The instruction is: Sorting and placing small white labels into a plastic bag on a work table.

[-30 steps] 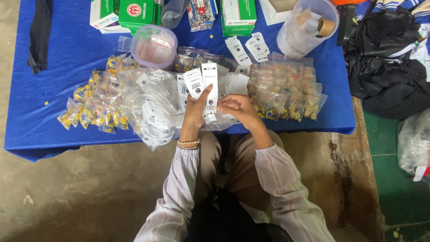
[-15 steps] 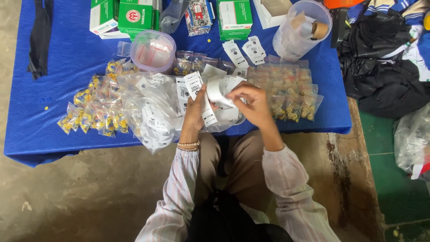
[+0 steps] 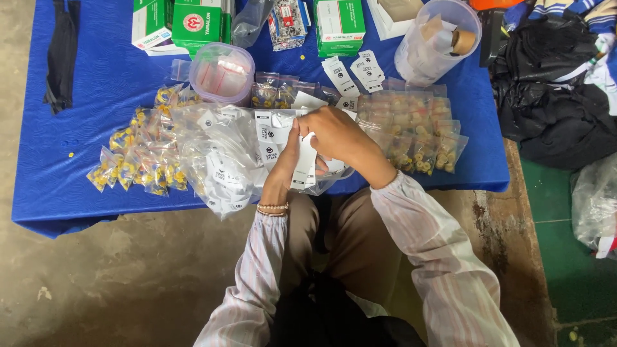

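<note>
White label cards (image 3: 302, 160): a small stack, number not countable, held upright at the near edge of the blue-covered table (image 3: 96, 83). Your left hand (image 3: 286, 164) closes on the stack from the left side; your right hand (image 3: 337, 135) curls over its top, fingers closed on the upper cards.

Clear plastic bags holding more cards (image 3: 222, 160): one loose heap, just left of your hands, touching the stack.

Small packets of yellow pieces (image 3: 141, 154): one pile at far left, too many to count.

Packets of pale pieces (image 3: 414, 128): one pile, just right of your right hand.

Round lidded tub (image 3: 222, 74): one, behind the heap.

Green-and-white boxes (image 3: 196, 22): three or more at the far edge.

Tall clear container (image 3: 437, 42): one, far right.
</note>
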